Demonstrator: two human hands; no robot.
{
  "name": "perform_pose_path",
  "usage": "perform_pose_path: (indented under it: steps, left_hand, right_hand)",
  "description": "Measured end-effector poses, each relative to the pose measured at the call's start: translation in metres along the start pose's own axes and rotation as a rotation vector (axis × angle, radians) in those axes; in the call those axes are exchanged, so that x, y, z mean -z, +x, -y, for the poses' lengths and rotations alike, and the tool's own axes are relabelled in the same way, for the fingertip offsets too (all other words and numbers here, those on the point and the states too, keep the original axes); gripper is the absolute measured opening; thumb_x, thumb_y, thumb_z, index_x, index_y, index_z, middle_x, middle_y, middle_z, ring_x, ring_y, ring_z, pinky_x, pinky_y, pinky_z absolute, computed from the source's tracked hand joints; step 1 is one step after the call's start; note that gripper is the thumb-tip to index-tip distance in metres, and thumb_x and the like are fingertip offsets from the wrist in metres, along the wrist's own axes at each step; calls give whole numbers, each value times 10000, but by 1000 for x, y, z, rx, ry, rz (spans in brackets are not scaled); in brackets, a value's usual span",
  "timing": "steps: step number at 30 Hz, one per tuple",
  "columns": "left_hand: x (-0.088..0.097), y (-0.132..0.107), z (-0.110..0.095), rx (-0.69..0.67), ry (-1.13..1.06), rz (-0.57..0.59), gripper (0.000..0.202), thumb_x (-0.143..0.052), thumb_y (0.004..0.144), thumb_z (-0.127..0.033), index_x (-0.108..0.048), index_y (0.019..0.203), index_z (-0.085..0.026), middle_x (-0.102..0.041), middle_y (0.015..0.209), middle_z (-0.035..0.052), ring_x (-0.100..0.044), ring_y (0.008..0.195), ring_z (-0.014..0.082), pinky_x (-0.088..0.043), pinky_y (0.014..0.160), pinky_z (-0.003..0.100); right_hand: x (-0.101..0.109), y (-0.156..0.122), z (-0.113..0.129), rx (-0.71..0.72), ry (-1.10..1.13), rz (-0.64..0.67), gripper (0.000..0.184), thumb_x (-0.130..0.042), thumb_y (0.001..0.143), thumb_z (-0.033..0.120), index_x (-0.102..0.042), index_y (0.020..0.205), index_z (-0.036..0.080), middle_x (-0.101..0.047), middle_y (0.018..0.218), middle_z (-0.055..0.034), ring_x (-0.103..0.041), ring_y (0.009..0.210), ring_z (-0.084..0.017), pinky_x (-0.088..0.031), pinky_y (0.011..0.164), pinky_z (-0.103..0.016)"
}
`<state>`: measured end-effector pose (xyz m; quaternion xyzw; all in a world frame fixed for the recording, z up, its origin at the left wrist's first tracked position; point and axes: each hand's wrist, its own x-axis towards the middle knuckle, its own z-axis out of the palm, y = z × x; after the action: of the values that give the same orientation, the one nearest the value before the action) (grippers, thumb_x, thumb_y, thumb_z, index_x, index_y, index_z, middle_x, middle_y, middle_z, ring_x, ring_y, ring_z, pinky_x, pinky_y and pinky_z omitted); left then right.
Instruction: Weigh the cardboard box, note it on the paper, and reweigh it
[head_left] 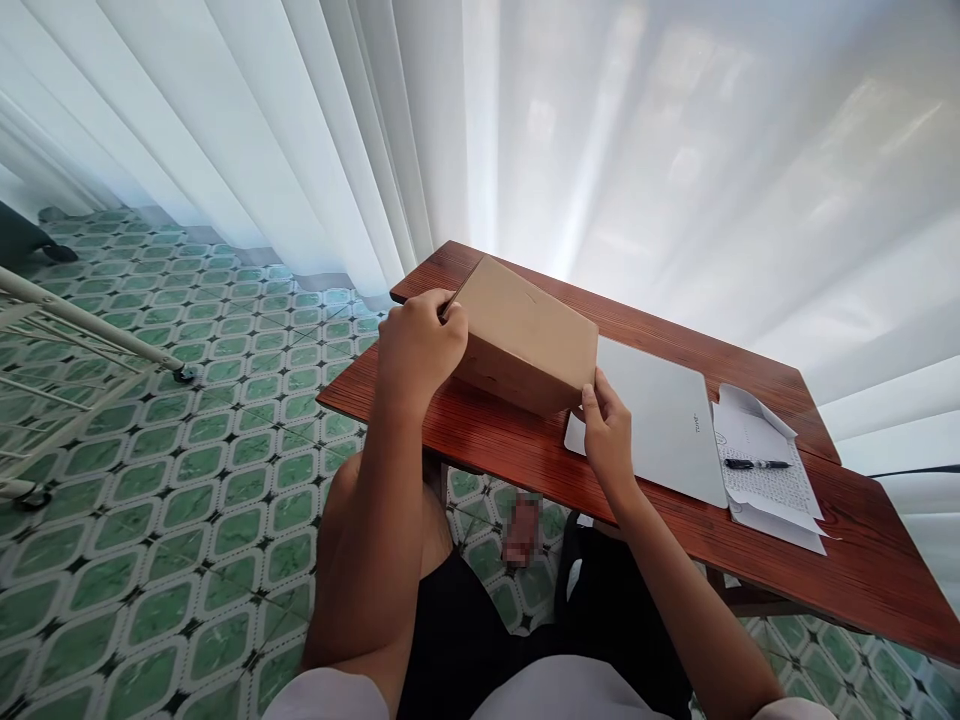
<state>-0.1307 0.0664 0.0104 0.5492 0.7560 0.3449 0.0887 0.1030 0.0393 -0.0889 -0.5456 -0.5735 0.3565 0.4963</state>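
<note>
A brown cardboard box (525, 320) is held at a tilt over the left part of the wooden table (495, 415). At the box's left end my left hand (421, 345) is closed on its edge, with some fingertips hidden behind it. My right hand (607, 425) grips the lower right corner between thumb and fingers. Just right of the box lies a closed silver laptop (660, 420), its left part partly behind the box and my right hand. Whether the box's underside touches the table I cannot tell.
Right of the laptop lie papers with writing (772, 480) and a black pen (757, 464) on top. White curtains (600, 130) hang behind the table. A wheeled metal rack (82, 340) stands at left on the green tiled floor (225, 480).
</note>
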Motion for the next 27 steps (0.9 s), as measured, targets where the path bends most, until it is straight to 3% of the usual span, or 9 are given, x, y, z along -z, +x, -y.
perform_pose_path:
  steps: [12,19,23,27]
  left_hand:
    - [0,-1,-2,21,114,18,384,-400,934,-373,-726,1075,-228,-751,1111,132,-673,1077,363,-493,946,455]
    - [-2,1,2,59,310,55,475,-405,937,-508,-714,1094,-183,-734,1089,204,-669,1070,413,-494,933,516]
    - [-5,4,6,78,381,90,512,-386,944,-501,-701,1117,-137,-713,1101,255,-659,1086,442,-491,925,530]
    - [-8,8,12,62,437,143,520,-353,950,-462,-694,1114,-105,-713,1093,260,-659,1080,413,-493,928,494]
  right_hand:
    - [-4,-2,5,-36,-21,-4,717,-495,966,630,-454,1551,217,-433,1597,-49,-437,1485,-251,-462,1188,-461]
    - [-8,-1,12,-11,-86,5,695,-487,964,637,-484,1534,239,-448,1582,-43,-423,1495,-255,-422,1216,-462]
    - [-10,0,17,11,-118,8,706,-486,960,639,-509,1518,206,-510,1533,-89,-493,1443,-267,-410,1213,-461]
    - [-12,0,20,26,-141,13,690,-493,959,624,-539,1496,193,-544,1501,-96,-525,1415,-256,-423,1201,-441]
